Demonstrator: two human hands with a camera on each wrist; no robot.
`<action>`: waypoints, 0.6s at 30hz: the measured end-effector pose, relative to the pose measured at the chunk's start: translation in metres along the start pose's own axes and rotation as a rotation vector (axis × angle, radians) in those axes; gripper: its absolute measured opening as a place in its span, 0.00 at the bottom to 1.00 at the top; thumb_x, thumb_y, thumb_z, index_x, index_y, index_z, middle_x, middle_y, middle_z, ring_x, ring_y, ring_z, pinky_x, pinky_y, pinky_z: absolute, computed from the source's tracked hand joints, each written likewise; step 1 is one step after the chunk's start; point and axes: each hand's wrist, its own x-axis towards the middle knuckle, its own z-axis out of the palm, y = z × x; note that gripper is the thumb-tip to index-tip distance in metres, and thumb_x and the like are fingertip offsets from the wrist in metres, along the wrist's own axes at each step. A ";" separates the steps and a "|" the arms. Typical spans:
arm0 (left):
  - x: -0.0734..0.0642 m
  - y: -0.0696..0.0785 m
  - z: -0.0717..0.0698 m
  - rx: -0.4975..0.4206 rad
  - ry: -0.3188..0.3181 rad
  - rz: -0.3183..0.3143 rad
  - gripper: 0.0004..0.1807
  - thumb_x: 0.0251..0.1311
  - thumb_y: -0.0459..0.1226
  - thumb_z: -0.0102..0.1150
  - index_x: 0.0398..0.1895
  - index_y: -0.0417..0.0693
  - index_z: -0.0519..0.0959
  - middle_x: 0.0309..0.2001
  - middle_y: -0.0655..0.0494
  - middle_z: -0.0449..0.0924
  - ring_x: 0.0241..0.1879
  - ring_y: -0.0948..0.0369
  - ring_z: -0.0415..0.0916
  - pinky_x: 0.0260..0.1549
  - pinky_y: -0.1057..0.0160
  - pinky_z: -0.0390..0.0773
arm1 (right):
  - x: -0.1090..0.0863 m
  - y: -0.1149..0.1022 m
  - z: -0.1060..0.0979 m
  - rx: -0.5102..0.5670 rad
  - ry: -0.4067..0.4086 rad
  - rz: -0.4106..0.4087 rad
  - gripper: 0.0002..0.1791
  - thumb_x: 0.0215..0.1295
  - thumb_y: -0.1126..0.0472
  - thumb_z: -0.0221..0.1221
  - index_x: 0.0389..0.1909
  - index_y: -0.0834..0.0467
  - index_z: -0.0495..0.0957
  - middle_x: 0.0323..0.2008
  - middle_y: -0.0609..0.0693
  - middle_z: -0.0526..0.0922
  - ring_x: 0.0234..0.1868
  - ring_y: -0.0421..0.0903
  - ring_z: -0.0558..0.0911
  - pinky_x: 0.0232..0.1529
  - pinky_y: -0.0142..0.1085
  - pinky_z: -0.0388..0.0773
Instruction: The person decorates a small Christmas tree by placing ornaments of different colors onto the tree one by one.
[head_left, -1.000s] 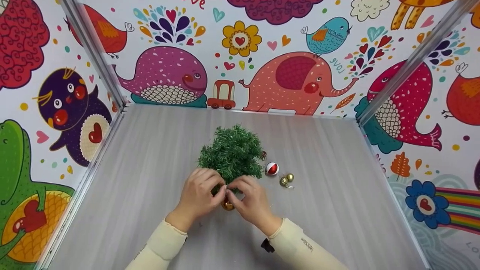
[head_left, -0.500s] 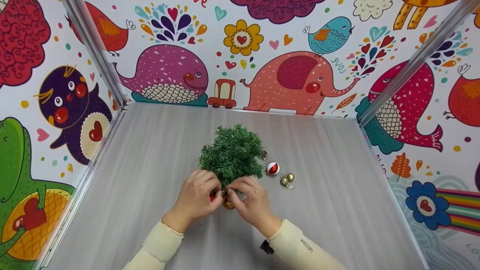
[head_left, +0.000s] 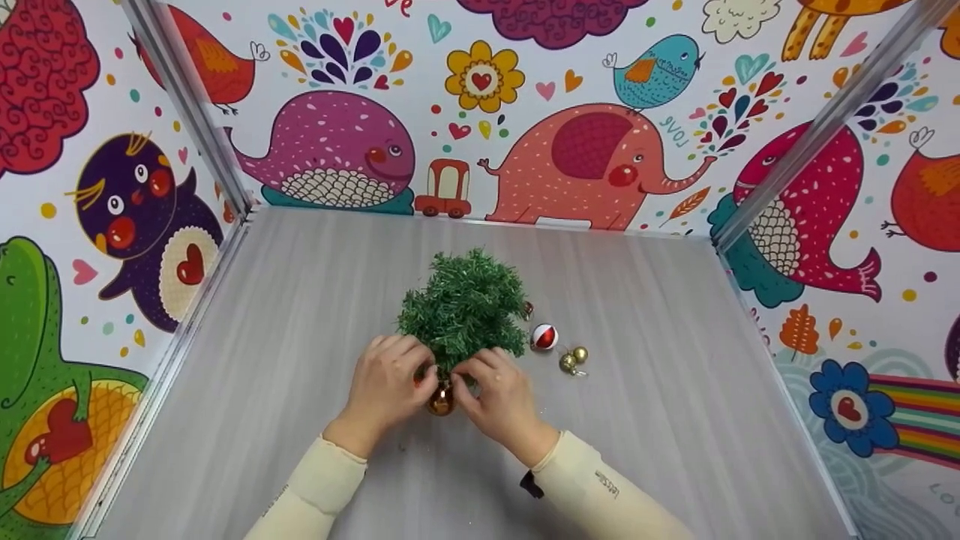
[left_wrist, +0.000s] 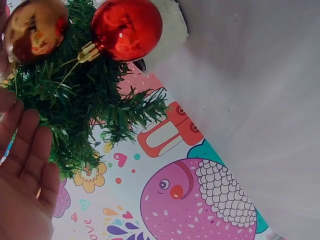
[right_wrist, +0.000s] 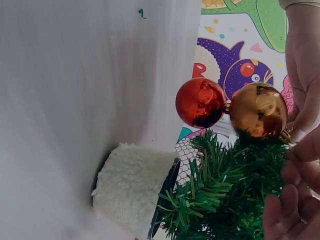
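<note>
A small green artificial Christmas tree [head_left: 465,304] stands mid-table in a fuzzy whitish pot [right_wrist: 135,185]. A shiny gold bauble [head_left: 441,403] hangs at its near side, with a red bauble [left_wrist: 127,29] beside it in the wrist views. My left hand [head_left: 391,379] is at the left of the gold bauble, thumb and forefinger pinching at its thin string [left_wrist: 15,82]. From the other side my right hand [head_left: 499,394] pinches near the bauble's gold cap [right_wrist: 285,137], thumb and forefinger close together. The exact contact of the fingertips is partly hidden.
Right of the tree lie a red-and-white bauble [head_left: 544,337], a cluster of small gold balls [head_left: 574,360] and a small reddish ornament [head_left: 528,310]. Printed cartoon walls [head_left: 322,150] border the grey table [head_left: 652,420] at the back and sides.
My fingertips have drawn apart from touching each other, the left hand shifting slightly left. The gold bauble has moved a little left and shows more fully between the hands.
</note>
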 end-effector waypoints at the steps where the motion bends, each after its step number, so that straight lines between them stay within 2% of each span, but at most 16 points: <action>1: 0.000 0.000 0.001 0.004 0.006 -0.008 0.05 0.50 0.35 0.66 0.22 0.52 0.80 0.26 0.60 0.77 0.26 0.58 0.74 0.29 0.57 0.74 | 0.000 0.000 0.001 -0.001 0.010 0.010 0.03 0.60 0.60 0.63 0.30 0.50 0.84 0.29 0.41 0.80 0.28 0.39 0.73 0.25 0.31 0.72; 8: 0.002 -0.001 0.006 0.015 0.046 -0.038 0.04 0.51 0.34 0.68 0.24 0.51 0.82 0.27 0.59 0.79 0.28 0.57 0.75 0.28 0.57 0.73 | 0.002 0.002 0.004 0.006 0.071 0.057 0.02 0.59 0.60 0.65 0.29 0.50 0.84 0.28 0.40 0.79 0.27 0.39 0.73 0.24 0.33 0.72; 18: 0.005 0.001 0.009 0.014 0.104 -0.051 0.02 0.52 0.34 0.68 0.27 0.49 0.83 0.28 0.57 0.82 0.31 0.56 0.78 0.35 0.55 0.75 | 0.003 0.002 0.009 0.016 0.138 0.059 0.02 0.57 0.62 0.67 0.29 0.51 0.84 0.27 0.40 0.80 0.25 0.40 0.74 0.23 0.34 0.72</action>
